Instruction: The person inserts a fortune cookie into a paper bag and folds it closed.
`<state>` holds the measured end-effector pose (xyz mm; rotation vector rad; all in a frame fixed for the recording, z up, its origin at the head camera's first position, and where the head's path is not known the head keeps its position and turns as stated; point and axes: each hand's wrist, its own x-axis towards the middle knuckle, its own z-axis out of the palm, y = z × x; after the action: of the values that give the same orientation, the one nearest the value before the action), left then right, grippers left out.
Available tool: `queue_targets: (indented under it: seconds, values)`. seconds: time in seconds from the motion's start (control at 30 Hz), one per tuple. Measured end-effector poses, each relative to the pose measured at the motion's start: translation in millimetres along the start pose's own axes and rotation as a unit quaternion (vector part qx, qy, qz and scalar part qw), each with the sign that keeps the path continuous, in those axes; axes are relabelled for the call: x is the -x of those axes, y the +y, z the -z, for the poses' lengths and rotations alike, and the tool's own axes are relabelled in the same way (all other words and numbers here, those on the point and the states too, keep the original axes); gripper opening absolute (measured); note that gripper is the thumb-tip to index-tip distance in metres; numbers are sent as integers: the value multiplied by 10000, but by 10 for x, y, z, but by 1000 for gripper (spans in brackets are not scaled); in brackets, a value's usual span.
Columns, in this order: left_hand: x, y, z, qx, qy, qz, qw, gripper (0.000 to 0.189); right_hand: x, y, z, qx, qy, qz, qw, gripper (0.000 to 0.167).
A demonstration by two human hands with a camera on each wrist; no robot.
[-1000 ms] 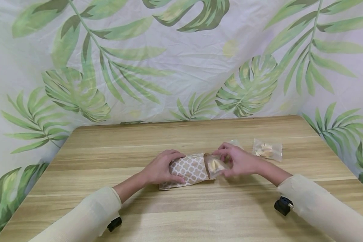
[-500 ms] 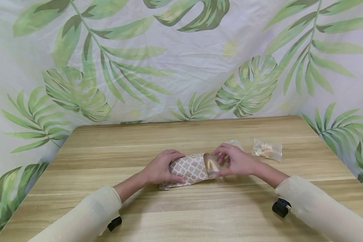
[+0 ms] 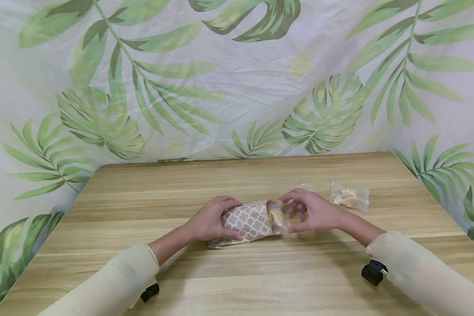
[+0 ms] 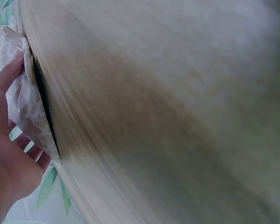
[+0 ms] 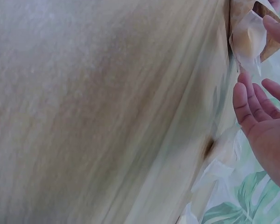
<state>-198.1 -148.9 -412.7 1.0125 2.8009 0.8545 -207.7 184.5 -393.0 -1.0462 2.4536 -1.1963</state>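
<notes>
A patterned tan-and-white paper bag point(image 3: 248, 220) lies on its side on the table, its mouth facing right. My left hand point(image 3: 210, 220) grips the bag's closed end, thumb on the near side and fingers over the far side. In the bag's mouth sits a small clear packet point(image 3: 277, 219) of pale yellow pieces, partly inside and partly sticking out. Right beside it is my right hand point(image 3: 315, 211), its fingers parted and loosely bent. The right wrist view shows those fingers around the packet's outer end without a pinch; whether the thumb touches it I cannot tell.
Another clear packet point(image 3: 349, 197) of pale pieces lies to the right, behind my right forearm. One more clear packet point(image 3: 307, 186) is mostly hidden behind my right hand. A leaf-print cloth point(image 3: 237, 87) hangs beyond the wooden table's point(image 3: 237, 276) back edge.
My right hand moved the packet left, deeper into the bag's mouth, then drew slightly back to the right with its fingers spreading. The left hand and the bag have stayed nearly still.
</notes>
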Motion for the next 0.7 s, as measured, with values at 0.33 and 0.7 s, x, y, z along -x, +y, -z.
queue_targets:
  seconds: [0.33, 0.7]
  values:
    - [-6, -7, -4, -39, -1, -1, 10000, 82, -30, 12, -60, 159, 238, -65, 9996, 72]
    - [-2, -14, 3, -61, 11, -66, 10000, 83, -91, 19, -109, 63, 294, 96, 9995, 66]
